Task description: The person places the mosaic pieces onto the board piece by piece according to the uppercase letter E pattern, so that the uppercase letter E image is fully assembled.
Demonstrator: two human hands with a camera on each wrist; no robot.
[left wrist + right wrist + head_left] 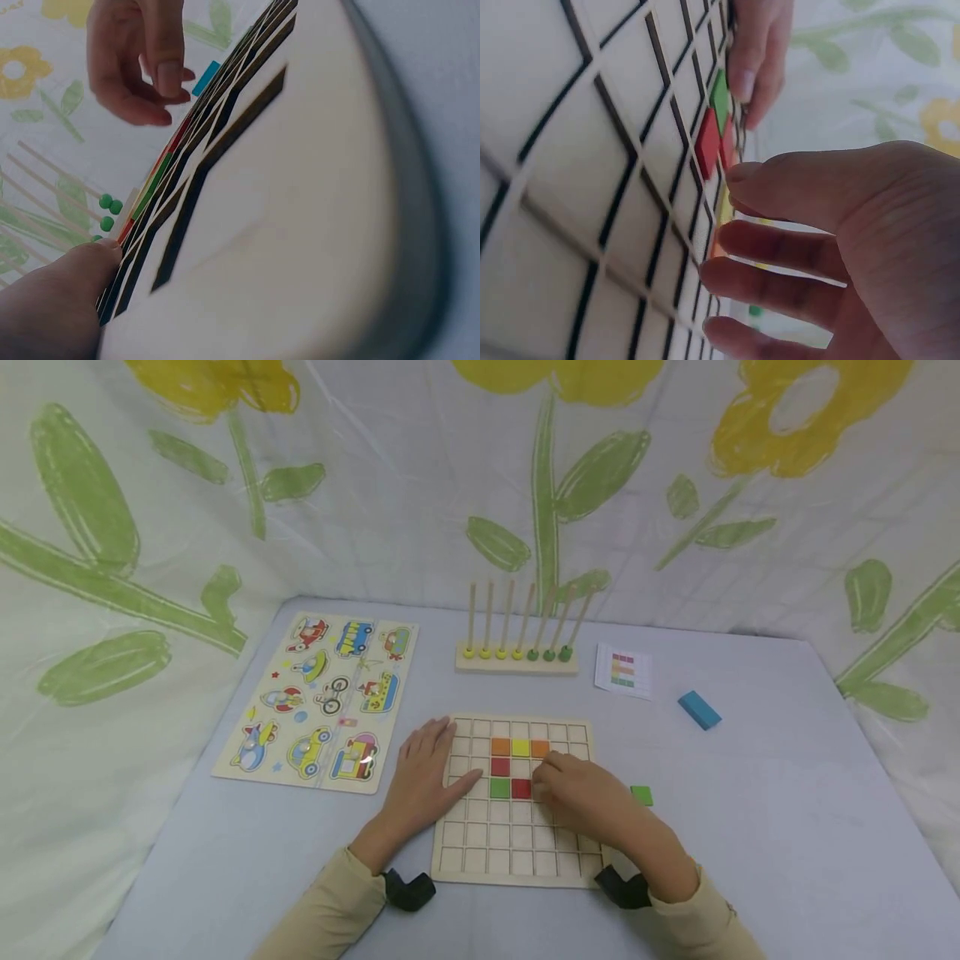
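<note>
A wooden grid board (472,835) lies on the table. Two orange tiles, one on each side of a yellow tile (521,747), form its upper row of colours. Below sit a red tile (500,767), a green tile (500,788) and another red tile (521,788). My left hand (429,777) rests on the board's left edge, fingers stretched and thumb on the grid. Over the board's right half, my right hand (581,793) hovers close to the lower red tile. Its thumb and loosely bent fingers stand apart in the right wrist view, with nothing visible between them.
A loose green tile (641,795) lies right of the board, and a blue block (699,710) farther back. Behind the board are a pattern card (637,672) and a bead stand (517,667) with upright rods. A vehicle puzzle (318,702) lies at left.
</note>
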